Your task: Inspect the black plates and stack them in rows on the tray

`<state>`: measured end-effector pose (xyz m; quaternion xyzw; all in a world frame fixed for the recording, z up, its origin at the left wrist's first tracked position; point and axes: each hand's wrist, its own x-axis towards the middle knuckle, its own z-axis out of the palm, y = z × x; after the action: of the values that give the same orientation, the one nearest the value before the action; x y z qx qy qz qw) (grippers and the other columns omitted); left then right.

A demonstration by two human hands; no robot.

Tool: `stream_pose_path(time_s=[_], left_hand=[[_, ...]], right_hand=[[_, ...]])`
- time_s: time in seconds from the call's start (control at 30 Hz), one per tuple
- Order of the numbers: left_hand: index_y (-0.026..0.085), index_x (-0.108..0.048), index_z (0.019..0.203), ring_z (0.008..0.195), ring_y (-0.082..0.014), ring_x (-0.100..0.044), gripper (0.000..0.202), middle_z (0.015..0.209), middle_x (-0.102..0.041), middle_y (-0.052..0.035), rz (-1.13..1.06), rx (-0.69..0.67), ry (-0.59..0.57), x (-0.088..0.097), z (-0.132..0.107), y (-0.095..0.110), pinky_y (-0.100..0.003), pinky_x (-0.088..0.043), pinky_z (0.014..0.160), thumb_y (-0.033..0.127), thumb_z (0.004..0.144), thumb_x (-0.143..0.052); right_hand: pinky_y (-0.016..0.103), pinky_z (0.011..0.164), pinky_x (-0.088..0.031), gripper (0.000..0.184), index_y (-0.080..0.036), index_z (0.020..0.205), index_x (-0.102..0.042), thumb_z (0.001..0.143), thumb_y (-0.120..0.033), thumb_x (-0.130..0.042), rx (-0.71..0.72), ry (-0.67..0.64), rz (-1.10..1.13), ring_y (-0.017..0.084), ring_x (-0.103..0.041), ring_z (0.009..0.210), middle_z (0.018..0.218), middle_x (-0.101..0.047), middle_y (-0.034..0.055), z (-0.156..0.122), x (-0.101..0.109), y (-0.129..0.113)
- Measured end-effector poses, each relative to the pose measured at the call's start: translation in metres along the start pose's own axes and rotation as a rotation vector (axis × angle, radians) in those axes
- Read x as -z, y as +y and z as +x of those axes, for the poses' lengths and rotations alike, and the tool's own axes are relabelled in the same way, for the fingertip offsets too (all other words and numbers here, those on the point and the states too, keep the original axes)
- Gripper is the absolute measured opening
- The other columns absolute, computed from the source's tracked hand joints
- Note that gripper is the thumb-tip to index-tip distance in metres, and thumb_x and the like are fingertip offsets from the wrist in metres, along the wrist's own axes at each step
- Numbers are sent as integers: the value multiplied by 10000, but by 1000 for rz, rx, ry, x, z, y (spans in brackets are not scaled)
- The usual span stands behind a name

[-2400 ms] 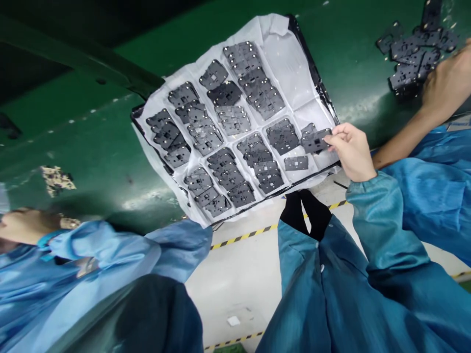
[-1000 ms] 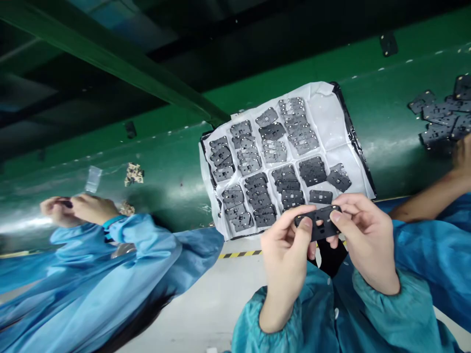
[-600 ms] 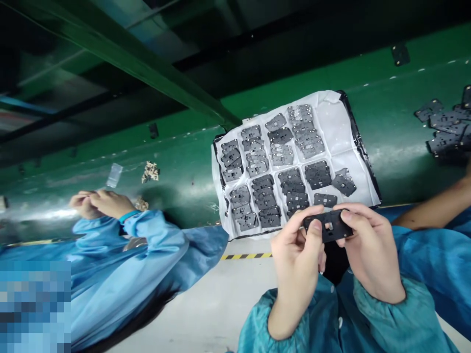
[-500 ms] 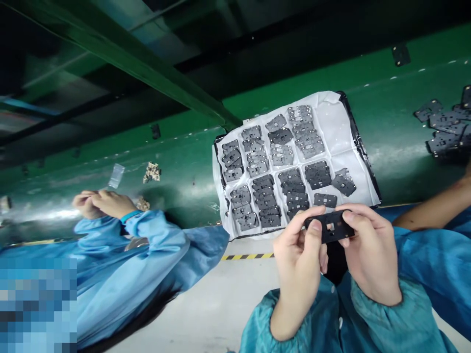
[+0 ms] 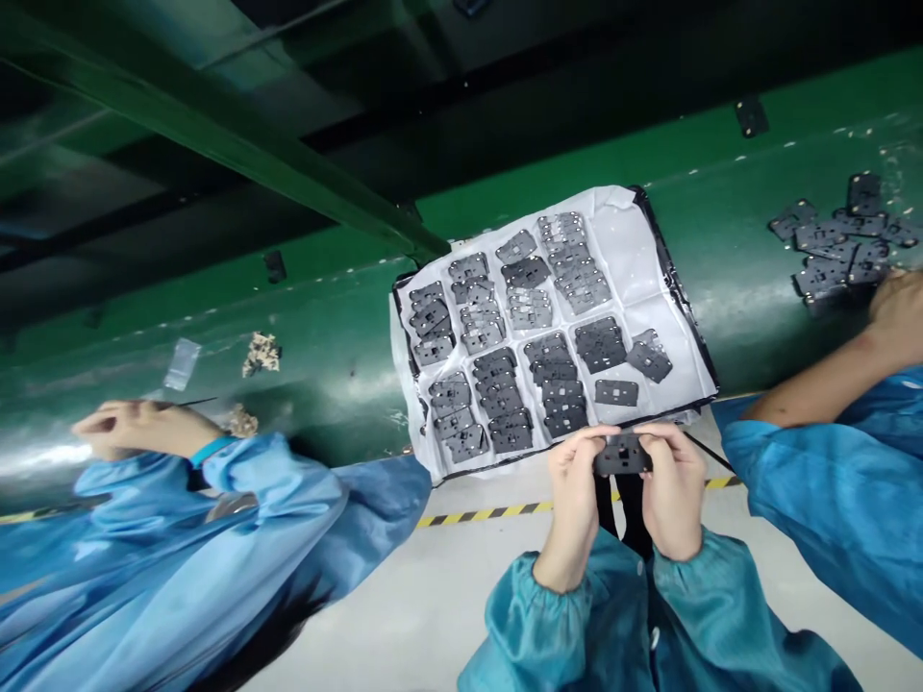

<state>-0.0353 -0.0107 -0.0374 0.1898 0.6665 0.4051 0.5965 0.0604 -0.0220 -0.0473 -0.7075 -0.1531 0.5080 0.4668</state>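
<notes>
Between my two hands is a small black rectangular plate with cut-outs, held level just off the tray's near edge. My left hand pinches its left end, thumb on top. The right end is gripped by my right hand in the same way. Beyond them lies a white-lined tray with compartments, where similar black plates sit in overlapping rows. A single plate lies flat in the compartment closest to my hands, and a few more overlap just behind it.
To the right, a pile of black plates lies on the green bench beside a co-worker's hand. On the left, another co-worker's hands work near small beige parts and a clear bag. A green beam slants overhead.
My hands have moved closer together and lower, still holding the plate, which appears smaller and more level. The whole view has shifted, so the tray sits further left. The right co-worker's hand now shows by the pile.
</notes>
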Motion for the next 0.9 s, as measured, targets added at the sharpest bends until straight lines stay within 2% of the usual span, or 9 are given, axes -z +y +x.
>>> stream_pose_path(time_s=[0.07,0.13,0.33,0.4,0.5,0.6,0.7,0.8,0.9], left_hand=[[135,-760,852,645,-122,-573,223,790,-709,-46,66,14,-32,3,13,-17,-207,-430,562,225,812,-560],[140,-744,932,683,-134,-607,216,832,-717,-53,179,-69,-67,7,27,-25,-230,-471,628,279,826,-618],[176,-697,1018,933,-209,-635,207,994,-696,-94,714,-557,-160,15,70,-20,-356,-493,889,284,919,-551],[181,-677,1064,1060,-244,-584,204,1108,-653,-114,878,-667,-148,15,76,-19,-412,-459,965,237,910,-555],[180,-628,1158,1193,-269,-504,271,1245,-564,-141,961,-735,-87,14,73,-16,-455,-405,1039,210,895,-572],[185,-610,1180,1181,-252,-517,281,1250,-554,-143,839,-717,-71,11,63,-5,-420,-433,1009,244,911,-557],[205,-609,1222,890,-174,-612,340,1168,-610,-115,552,-542,-183,5,53,15,-303,-511,773,319,903,-583],[195,-662,1146,504,-68,-483,338,810,-649,-26,230,-294,-290,-1,42,35,-208,-416,500,385,869,-623],[169,-701,993,380,-22,-360,280,671,-608,11,5,-203,-210,-4,33,45,-173,-296,388,396,843,-633]], right_hand=[[214,463,-399,166,-181,793,-668,792,-340,-620,-31,-65,-25,149,-566,623,759,-658,17,17,6,11],[227,478,-420,191,-177,825,-665,811,-357,-604,33,-144,-90,156,-581,659,864,-672,43,40,14,13],[382,804,-499,319,-163,1093,-609,808,-305,-605,568,43,-754,211,-591,827,1158,-548,141,103,21,3],[391,820,-489,309,-160,1086,-593,807,-291,-597,598,4,-926,256,-585,927,1164,-528,155,115,19,4],[393,845,-473,195,-163,967,-578,798,-259,-597,607,-78,-970,278,-568,980,1046,-570,137,122,19,1],[376,853,-467,90,-184,835,-565,807,-258,-609,592,-205,-821,240,-581,915,895,-615,80,113,24,-16],[310,719,-498,166,-181,884,-598,854,-343,-617,402,-465,-536,171,-612,730,764,-639,20,90,22,-44],[245,542,-477,274,-167,959,-617,842,-410,-662,216,-605,-299,122,-579,542,620,-616,-23,64,12,-69],[197,411,-398,300,-157,975,-619,829,-411,-686,145,-615,-195,90,-510,427,537,-580,-47,46,0,-80]])
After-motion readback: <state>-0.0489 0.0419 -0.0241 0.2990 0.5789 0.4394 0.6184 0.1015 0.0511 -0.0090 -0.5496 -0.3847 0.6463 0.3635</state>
